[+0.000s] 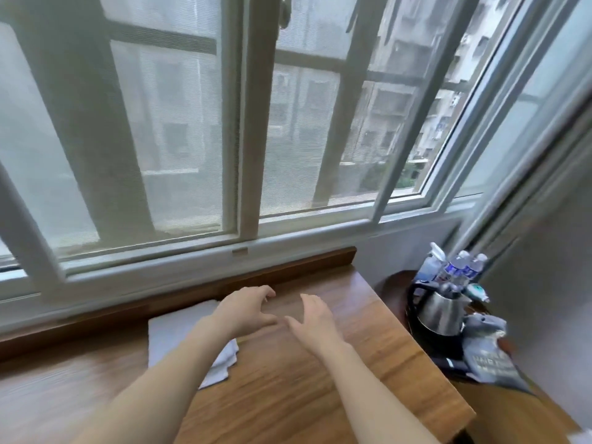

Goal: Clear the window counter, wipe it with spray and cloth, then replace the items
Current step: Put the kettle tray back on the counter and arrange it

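So I'm at the wooden counter (320, 379), which fills the lower half of the frame and runs under a big window (243, 123) with white frames and a mesh screen; blurry apartment blocks show through it in the upper right. The wood has warm brown grain, smooth and flat, with a darker raised lip along the window side.

My left hand (246, 310) hovers near the middle of the frame, fingers loosely curled, gripping nothing. My right hand (315, 320) is just beside it, fingers straight and relaxed, also empty. The thumbs nearly meet.

A white folded cloth (179, 328), soft-looking terry, lies flat on the counter left of center, partly under my left forearm.

At the right edge of the frame, off the counter's end, sits a dark round tray (400, 283). In it: a shiny steel kettle (443, 312) with a black handle, two clear water bottles (461, 267) with blue labels behind it, and a crinkly grey packet (490, 347) in front.
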`<state>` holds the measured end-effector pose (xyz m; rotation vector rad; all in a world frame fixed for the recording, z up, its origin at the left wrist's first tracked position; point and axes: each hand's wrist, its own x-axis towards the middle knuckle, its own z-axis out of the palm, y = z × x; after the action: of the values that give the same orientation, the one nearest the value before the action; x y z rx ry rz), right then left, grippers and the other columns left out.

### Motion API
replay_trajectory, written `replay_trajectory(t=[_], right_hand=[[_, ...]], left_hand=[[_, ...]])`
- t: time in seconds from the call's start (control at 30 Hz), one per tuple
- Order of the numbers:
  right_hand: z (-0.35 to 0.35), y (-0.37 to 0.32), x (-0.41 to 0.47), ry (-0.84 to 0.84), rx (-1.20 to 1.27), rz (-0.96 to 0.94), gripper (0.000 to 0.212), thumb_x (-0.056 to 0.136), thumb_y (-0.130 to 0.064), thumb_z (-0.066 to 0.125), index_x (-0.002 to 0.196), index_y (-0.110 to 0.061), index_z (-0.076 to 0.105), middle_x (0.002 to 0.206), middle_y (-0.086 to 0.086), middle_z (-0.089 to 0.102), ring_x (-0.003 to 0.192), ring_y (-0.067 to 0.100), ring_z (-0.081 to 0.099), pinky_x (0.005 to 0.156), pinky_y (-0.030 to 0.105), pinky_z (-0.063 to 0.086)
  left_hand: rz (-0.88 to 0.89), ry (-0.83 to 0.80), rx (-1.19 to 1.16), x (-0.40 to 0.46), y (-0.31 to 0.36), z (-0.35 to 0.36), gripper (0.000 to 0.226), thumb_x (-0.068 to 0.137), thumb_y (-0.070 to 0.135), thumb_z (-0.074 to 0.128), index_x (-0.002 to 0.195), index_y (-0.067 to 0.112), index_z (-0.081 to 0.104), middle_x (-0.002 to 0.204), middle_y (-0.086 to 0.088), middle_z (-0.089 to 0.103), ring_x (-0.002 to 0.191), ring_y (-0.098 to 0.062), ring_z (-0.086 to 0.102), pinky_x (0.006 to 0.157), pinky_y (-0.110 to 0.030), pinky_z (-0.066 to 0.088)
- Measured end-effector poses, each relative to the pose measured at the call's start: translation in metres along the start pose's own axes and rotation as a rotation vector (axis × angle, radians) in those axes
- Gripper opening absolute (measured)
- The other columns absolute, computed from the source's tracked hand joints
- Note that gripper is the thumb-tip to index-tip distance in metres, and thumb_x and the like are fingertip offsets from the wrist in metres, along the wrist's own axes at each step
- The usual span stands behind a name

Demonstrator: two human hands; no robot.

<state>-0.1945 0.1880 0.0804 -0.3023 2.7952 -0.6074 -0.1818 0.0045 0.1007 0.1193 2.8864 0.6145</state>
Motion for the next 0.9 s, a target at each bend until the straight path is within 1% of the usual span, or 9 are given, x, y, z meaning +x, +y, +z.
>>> replay_trajectory(t=[0.13, 0.23, 0.3, 0.4, 0.5, 0.57, 0.7, 0.8, 0.9], right_hand=[[-0.033, 0.061, -0.016, 0.068, 0.083, 0.105, 0.073, 0.096, -0.052, 0.055, 0.155, -0.017, 0.030, 0.158, 0.002, 0.033, 0.146, 0.020, 0.030, 0.119, 0.039, 0.029], [-0.060, 0.112, -0.026, 0.097, 0.086, 0.177, 0.074, 0.095, -0.053, 0.056, 0.154, -0.015, 0.032, 0.157, 0.004, 0.036, 0.146, 0.021, 0.031, 0.119, 0.037, 0.027], [-0.079, 0.146, -0.032, 0.106, 0.091, 0.199, 0.069, 0.096, -0.051, 0.055, 0.151, -0.016, 0.037, 0.153, 0.004, 0.041, 0.142, 0.023, 0.036, 0.115, 0.035, 0.030], [-0.102, 0.190, -0.040, 0.136, 0.142, 0.202, 0.061, 0.096, -0.050, 0.056, 0.144, -0.014, 0.045, 0.144, 0.007, 0.048, 0.135, 0.025, 0.043, 0.108, 0.035, 0.034], [-0.124, 0.246, -0.045, 0.161, 0.164, 0.202, 0.076, 0.093, -0.057, 0.055, 0.151, -0.011, 0.038, 0.151, 0.007, 0.043, 0.141, 0.023, 0.038, 0.114, 0.035, 0.031], [-0.138, 0.280, -0.047, 0.162, 0.158, 0.208, 0.080, 0.092, -0.060, 0.056, 0.153, -0.012, 0.035, 0.154, 0.006, 0.040, 0.143, 0.023, 0.036, 0.115, 0.036, 0.031], [-0.158, 0.333, -0.048, 0.168, 0.180, 0.246, 0.082, 0.091, -0.062, 0.055, 0.154, -0.015, 0.033, 0.155, 0.004, 0.038, 0.143, 0.022, 0.036, 0.115, 0.036, 0.032], [-0.164, 0.365, -0.044, 0.175, 0.198, 0.279, 0.082, 0.091, -0.062, 0.056, 0.153, -0.014, 0.034, 0.154, 0.005, 0.039, 0.142, 0.023, 0.037, 0.114, 0.036, 0.032], [-0.169, 0.392, -0.040, 0.193, 0.219, 0.331, 0.079, 0.091, -0.061, 0.057, 0.151, -0.014, 0.035, 0.151, 0.005, 0.041, 0.140, 0.024, 0.038, 0.113, 0.038, 0.034]], left_hand=[[0.046, -0.004, -0.057, 0.018, 0.064, 0.017, 0.061, 0.082, 0.051, 0.067, 0.137, 0.031, 0.050, 0.129, 0.007, 0.061, 0.116, -0.014, 0.058, 0.095, -0.030, 0.046], [0.077, -0.017, -0.076, 0.034, 0.117, 0.035, 0.058, 0.081, 0.049, 0.069, 0.134, 0.030, 0.052, 0.126, 0.007, 0.062, 0.114, -0.013, 0.058, 0.094, -0.030, 0.047], [0.083, -0.028, -0.080, 0.047, 0.153, 0.050, 0.059, 0.080, 0.049, 0.070, 0.133, 0.031, 0.052, 0.126, 0.008, 0.062, 0.112, -0.013, 0.058, 0.091, -0.029, 0.047], [0.082, -0.046, -0.105, 0.064, 0.200, 0.072, 0.062, 0.079, 0.048, 0.072, 0.134, 0.029, 0.052, 0.127, 0.007, 0.061, 0.114, -0.013, 0.058, 0.092, -0.028, 0.046], [0.071, -0.053, -0.165, 0.085, 0.254, 0.098, 0.069, 0.073, 0.049, 0.074, 0.135, 0.026, 0.053, 0.127, 0.005, 0.062, 0.114, -0.013, 0.058, 0.092, -0.029, 0.047], [0.057, -0.068, -0.192, 0.097, 0.285, 0.115, 0.073, 0.071, 0.052, 0.075, 0.135, 0.027, 0.051, 0.127, 0.004, 0.061, 0.113, -0.014, 0.058, 0.094, -0.030, 0.048], [0.053, -0.107, -0.196, 0.122, 0.333, 0.142, 0.078, 0.073, 0.052, 0.076, 0.139, 0.026, 0.045, 0.132, 0.000, 0.059, 0.116, -0.016, 0.057, 0.093, -0.027, 0.048], [0.061, -0.107, -0.184, 0.142, 0.358, 0.154, 0.081, 0.072, 0.052, 0.076, 0.141, 0.024, 0.044, 0.137, 0.001, 0.056, 0.123, -0.016, 0.054, 0.097, -0.029, 0.045], [0.070, -0.129, -0.196, 0.166, 0.375, 0.167, 0.084, 0.068, 0.053, 0.075, 0.140, 0.023, 0.044, 0.137, 0.002, 0.055, 0.124, -0.015, 0.052, 0.099, -0.030, 0.045]])
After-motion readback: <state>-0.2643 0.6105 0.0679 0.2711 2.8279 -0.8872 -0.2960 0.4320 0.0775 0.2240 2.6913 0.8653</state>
